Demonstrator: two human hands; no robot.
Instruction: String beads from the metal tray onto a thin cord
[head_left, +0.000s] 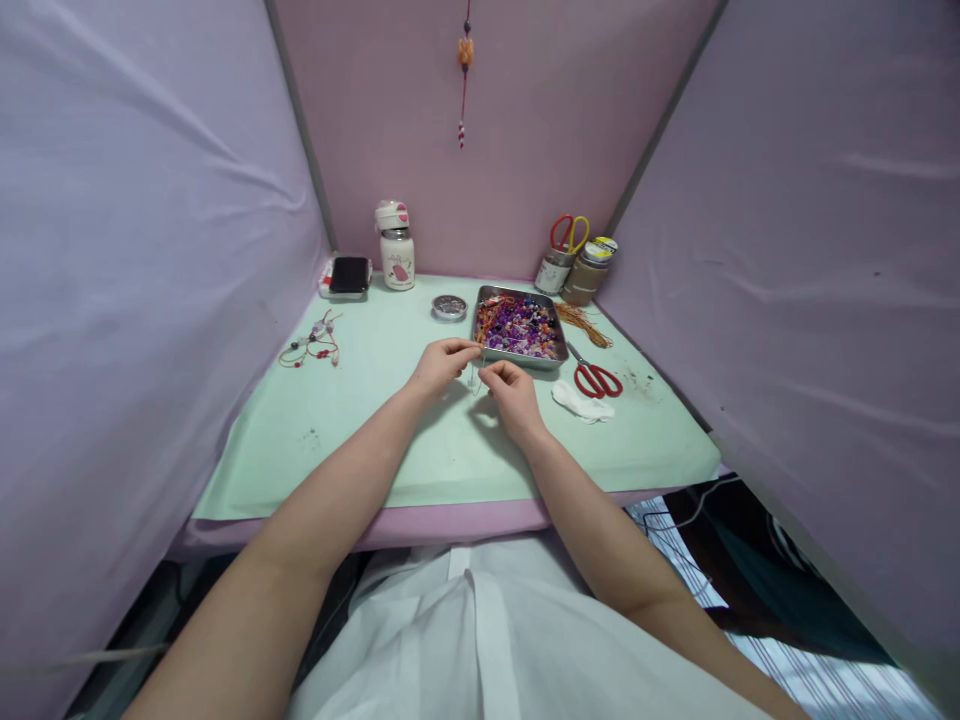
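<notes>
My left hand (444, 364) pinches one part of a thin pale cord (474, 386), just in front of the metal tray. Close beside it, my right hand (511, 388) is closed in a pinch on the same cord, which hangs in a small loop between the hands. Something tiny and light sits on the loop, too small to make out. The metal tray (525, 360) behind the hands holds many purple, orange and clear beads (521, 325). Right of my right hand lie a crumpled white cloth or tissue (582, 403) and red-handled scissors (598, 380).
A small round tin (450, 307) stands left of the tray. Finished-looking bead strings (322, 345) lie at left, with a phone (351, 274) and a bottle (397, 255) behind. Brown cord (585, 325) and two jars (589, 275) are at back right. A beaded pendant (465, 55) hangs above.
</notes>
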